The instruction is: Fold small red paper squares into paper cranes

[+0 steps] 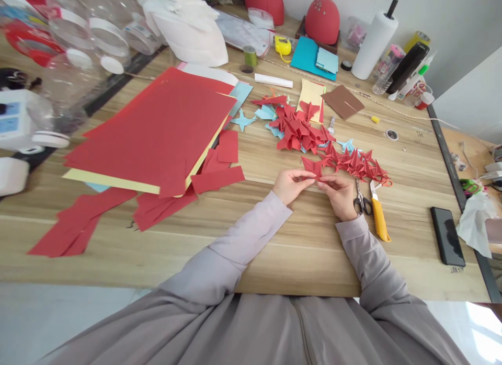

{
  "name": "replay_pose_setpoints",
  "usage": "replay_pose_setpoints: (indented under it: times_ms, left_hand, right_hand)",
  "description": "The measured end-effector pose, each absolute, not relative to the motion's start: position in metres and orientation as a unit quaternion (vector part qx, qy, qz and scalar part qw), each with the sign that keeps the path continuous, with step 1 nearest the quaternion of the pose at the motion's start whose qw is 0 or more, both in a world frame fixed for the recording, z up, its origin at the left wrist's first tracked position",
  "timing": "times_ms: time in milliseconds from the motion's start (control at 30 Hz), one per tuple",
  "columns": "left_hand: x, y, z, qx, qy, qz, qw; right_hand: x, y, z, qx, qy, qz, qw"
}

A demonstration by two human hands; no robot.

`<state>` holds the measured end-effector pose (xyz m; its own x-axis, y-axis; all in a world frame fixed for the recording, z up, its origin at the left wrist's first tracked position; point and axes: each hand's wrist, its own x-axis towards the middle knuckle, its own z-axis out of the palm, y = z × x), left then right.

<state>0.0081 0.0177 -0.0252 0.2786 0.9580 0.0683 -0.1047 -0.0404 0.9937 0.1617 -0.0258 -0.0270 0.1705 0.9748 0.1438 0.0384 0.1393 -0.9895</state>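
Between my two hands is a folded red paper piece point(312, 167), just in front of a pile of folded red paper shapes point(296, 128). My left hand point(292, 184) pinches its lower left edge between thumb and fingers. From the other side, my right hand point(338, 193) grips the same piece, its fingertips close to the left ones. A row of red folded stars point(355, 163) lies behind my right hand. Light blue folded shapes, one of them a star point(243, 120), lie around the pile. Black scissors point(363, 204) and a yellow cutter point(379, 218) rest right of my right hand.
Large red sheets point(157, 129) and cut red strips point(84, 218) cover the table's left part. A black phone point(447, 236) lies at the right. Brown paper point(343, 102), a yellow tape measure point(282, 46), a white bottle point(374, 45) and plastic jars point(105, 35) stand or lie farther back.
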Motion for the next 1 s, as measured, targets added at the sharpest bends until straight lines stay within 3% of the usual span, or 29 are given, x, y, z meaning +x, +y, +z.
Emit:
replay_pose_setpoints:
  times_ms: [700, 1000]
  left_hand:
    - [0.0137, 0.0101, -0.0215, 0.569, 0.402, 0.475, 0.537]
    - [0.0163, 0.0093, -0.0203, 0.449, 0.375, 0.473, 0.659]
  right_hand:
    - [0.1591, -0.0256, -0.0192, -0.523, -0.446, 0.456, 0.565]
    - [0.1593, -0.0240, -0.0221, -0.532, -0.436, 0.447, 0.572]
